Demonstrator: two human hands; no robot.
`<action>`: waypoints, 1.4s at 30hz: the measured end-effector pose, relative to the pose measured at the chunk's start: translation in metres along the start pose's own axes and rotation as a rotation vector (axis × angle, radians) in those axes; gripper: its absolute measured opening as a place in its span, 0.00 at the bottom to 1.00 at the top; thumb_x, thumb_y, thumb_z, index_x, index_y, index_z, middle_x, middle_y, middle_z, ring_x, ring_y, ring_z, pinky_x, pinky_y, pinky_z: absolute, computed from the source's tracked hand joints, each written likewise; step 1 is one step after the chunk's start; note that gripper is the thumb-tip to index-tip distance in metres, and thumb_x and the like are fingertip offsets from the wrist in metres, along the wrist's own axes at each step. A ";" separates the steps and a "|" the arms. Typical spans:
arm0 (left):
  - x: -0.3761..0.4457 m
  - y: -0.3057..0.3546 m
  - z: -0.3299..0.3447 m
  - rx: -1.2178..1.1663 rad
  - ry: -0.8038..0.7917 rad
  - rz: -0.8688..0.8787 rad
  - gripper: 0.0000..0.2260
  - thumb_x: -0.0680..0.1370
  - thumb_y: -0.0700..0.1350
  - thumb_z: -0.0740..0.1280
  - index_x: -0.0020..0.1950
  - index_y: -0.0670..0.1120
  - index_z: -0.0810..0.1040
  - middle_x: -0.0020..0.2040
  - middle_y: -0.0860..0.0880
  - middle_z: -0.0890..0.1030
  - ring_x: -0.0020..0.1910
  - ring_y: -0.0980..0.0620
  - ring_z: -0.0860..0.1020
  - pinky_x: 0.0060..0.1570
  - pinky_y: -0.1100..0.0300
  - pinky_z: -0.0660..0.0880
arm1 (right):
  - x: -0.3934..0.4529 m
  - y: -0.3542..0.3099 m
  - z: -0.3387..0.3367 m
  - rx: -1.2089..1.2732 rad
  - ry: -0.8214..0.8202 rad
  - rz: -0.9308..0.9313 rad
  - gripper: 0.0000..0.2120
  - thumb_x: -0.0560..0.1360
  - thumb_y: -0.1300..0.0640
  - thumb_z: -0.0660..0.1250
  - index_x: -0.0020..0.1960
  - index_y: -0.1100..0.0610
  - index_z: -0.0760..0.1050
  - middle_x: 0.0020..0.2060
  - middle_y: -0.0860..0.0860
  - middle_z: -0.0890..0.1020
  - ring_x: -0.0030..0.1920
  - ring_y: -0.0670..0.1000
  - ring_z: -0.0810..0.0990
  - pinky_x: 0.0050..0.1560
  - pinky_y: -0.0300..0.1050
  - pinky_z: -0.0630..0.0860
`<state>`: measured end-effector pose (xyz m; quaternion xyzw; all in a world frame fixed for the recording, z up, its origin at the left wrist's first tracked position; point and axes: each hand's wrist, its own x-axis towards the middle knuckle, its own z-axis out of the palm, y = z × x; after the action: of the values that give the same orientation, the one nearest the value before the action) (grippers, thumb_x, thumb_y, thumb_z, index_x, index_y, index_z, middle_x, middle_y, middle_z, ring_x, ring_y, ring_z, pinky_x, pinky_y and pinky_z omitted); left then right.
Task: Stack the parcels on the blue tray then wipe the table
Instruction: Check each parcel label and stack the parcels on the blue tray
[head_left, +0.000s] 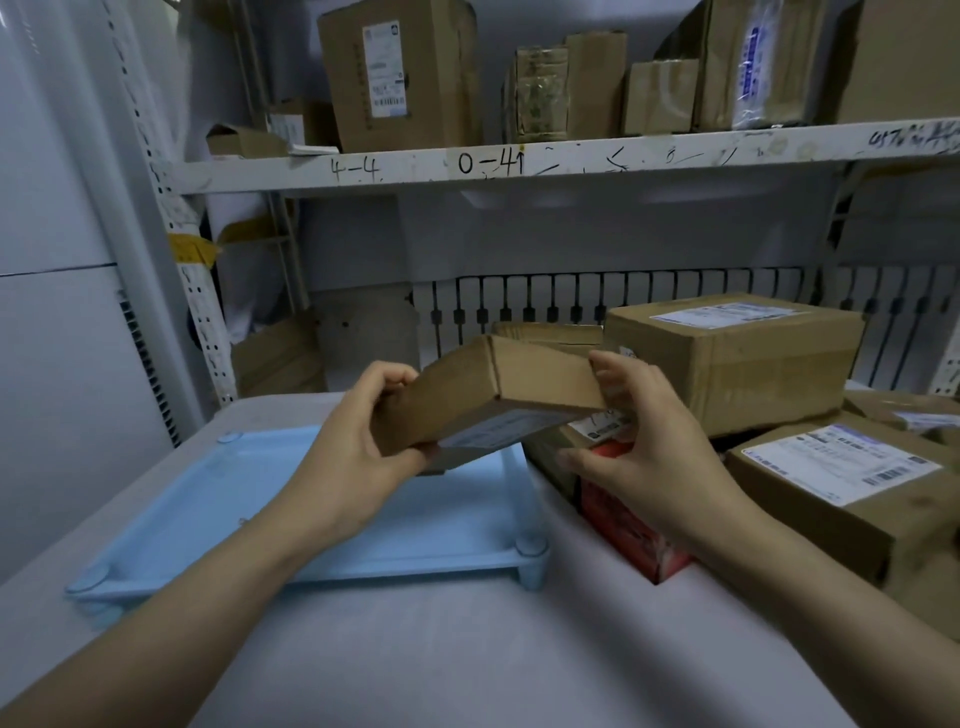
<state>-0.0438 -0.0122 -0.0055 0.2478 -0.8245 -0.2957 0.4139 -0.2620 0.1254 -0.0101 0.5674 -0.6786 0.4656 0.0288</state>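
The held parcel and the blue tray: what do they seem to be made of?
Held parcel: brown cardboard, matte, judging by its creased folds and printed paper label on the underside. Blue tray: probably moulded plastic, smooth with a slight sheen, with rounded corner feet and a uniform pale blue colour.

Two bare forearms come in from the bottom edge, one at the lower left corner, the other from the lower right. No sleeve, cuff or glove shows on either; both arms are uncovered right to the frame edge. The left hand (358, 441) and right hand (644, 457) carry no ring, watch, bracelet or strap. The fingers (605, 364) are slender with short, plain nails, unpainted as far as the soft picture lets one tell. Nothing else of the person is in view
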 end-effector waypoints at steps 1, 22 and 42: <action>-0.001 0.000 -0.001 -0.038 -0.021 -0.005 0.21 0.71 0.35 0.75 0.57 0.52 0.73 0.53 0.50 0.79 0.52 0.54 0.77 0.50 0.64 0.73 | 0.000 0.000 0.001 0.033 -0.032 0.021 0.43 0.68 0.55 0.80 0.76 0.47 0.62 0.64 0.44 0.71 0.63 0.42 0.71 0.58 0.31 0.70; -0.001 -0.007 -0.003 -0.293 0.021 -0.208 0.12 0.71 0.33 0.75 0.49 0.47 0.81 0.41 0.53 0.84 0.43 0.59 0.81 0.45 0.67 0.76 | 0.004 -0.022 0.009 0.148 -0.018 -0.129 0.32 0.70 0.57 0.77 0.64 0.34 0.66 0.59 0.43 0.76 0.57 0.39 0.75 0.52 0.28 0.72; -0.002 -0.017 0.004 -0.622 0.161 -0.310 0.14 0.72 0.26 0.69 0.54 0.40 0.80 0.52 0.41 0.85 0.55 0.48 0.82 0.56 0.50 0.79 | 0.001 -0.014 0.011 0.028 -0.048 0.125 0.27 0.76 0.57 0.70 0.73 0.48 0.68 0.61 0.44 0.72 0.61 0.43 0.71 0.61 0.41 0.69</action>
<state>-0.0427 -0.0216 -0.0202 0.2547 -0.6124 -0.5716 0.4831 -0.2456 0.1183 -0.0073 0.5352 -0.7066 0.4622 -0.0248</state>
